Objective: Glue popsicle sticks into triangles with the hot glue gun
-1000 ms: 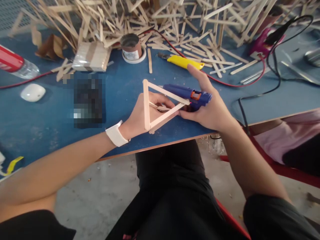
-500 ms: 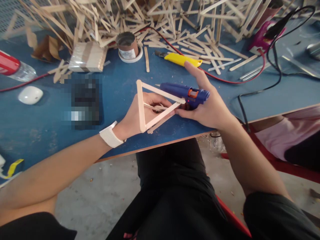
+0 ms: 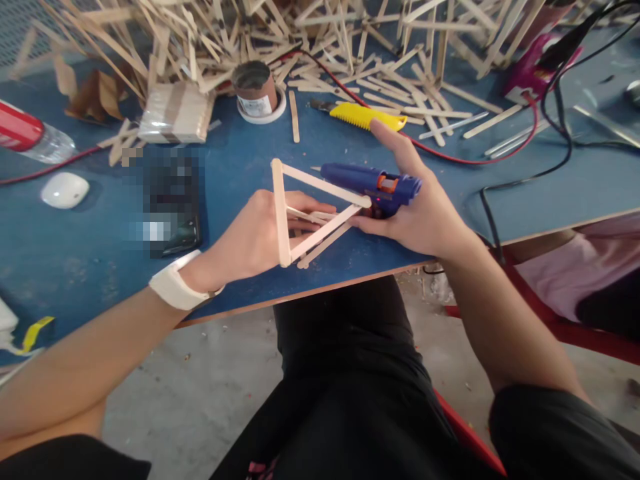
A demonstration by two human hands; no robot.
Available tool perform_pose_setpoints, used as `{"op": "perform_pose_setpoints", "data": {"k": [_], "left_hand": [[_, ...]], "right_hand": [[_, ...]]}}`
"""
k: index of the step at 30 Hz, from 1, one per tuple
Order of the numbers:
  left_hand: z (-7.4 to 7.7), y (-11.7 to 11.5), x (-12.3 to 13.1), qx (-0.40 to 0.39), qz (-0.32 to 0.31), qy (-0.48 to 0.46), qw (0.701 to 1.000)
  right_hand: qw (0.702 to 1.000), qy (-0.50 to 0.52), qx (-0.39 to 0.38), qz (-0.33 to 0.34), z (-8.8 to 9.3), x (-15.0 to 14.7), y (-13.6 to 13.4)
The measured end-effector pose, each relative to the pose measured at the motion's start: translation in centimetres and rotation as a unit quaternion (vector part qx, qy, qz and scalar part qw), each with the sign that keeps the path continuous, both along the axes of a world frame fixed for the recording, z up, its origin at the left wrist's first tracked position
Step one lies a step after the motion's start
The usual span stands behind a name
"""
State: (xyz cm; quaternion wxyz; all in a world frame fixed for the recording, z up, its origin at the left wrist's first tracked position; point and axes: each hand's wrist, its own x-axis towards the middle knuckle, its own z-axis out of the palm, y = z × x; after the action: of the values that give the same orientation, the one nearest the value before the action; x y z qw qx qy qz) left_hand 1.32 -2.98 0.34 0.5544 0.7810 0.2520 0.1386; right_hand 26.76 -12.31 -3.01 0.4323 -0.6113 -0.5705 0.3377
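My left hand (image 3: 255, 237) grips a triangle of wooden craft sticks (image 3: 281, 220) above the blue table (image 3: 240, 167), fingers curled behind the frame, with another loose stick held inside it. My right hand (image 3: 417, 213) is wrapped round a blue glue gun (image 3: 367, 181) with an orange trigger, index finger stretched out straight. The fingertips of that hand touch the right corner of the triangle. The gun's nozzle points left, just behind the triangle's top stick.
A big heap of craft sticks (image 3: 300, 40) covers the back of the table. Near it lie a yellow utility knife (image 3: 367, 115), a tape roll (image 3: 255, 90), a wrapped stick bundle (image 3: 175, 113), a white oval object (image 3: 65, 190), a plastic bottle (image 3: 30, 137), red and black cables (image 3: 525, 173).
My left hand and wrist have slid back and lower left along the triangle, which has barely moved. The right hand and glue gun stay in place.
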Motion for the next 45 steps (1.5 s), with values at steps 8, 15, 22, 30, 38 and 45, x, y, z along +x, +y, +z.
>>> {"op": "perform_pose_setpoints", "data": {"k": [8, 15, 22, 30, 38, 45], "left_hand": [[4.7, -2.6, -5.9, 0.251, 0.24, 0.059, 0.936], [1.4, -14.4, -2.3, 0.27, 0.067, -0.018, 0.96], [-4.6, -14.0, 5.8, 0.401, 0.295, 0.005, 0.867], [-3.4, -11.1, 5.9, 0.406, 0.322, 0.098, 0.85], [-1.8, -8.1, 5.8, 0.357, 0.258, 0.109, 0.891], [-1.9, -7.9, 5.9, 0.365, 0.231, 0.116, 0.894]], "right_hand": [[0.998, 0.026, 0.012, 0.05, -0.4, 0.2, 0.1], [0.998, 0.015, 0.031, 0.049, -0.9, 0.4, 0.3], [0.995, 0.056, 0.05, 0.06, -0.6, -0.3, 0.0], [0.997, 0.039, 0.056, -0.021, -1.7, -1.5, -1.0], [0.996, 0.038, 0.077, 0.009, -2.7, -1.1, -0.7], [0.997, 0.029, 0.078, 0.011, -2.8, -1.0, -0.7]]}}
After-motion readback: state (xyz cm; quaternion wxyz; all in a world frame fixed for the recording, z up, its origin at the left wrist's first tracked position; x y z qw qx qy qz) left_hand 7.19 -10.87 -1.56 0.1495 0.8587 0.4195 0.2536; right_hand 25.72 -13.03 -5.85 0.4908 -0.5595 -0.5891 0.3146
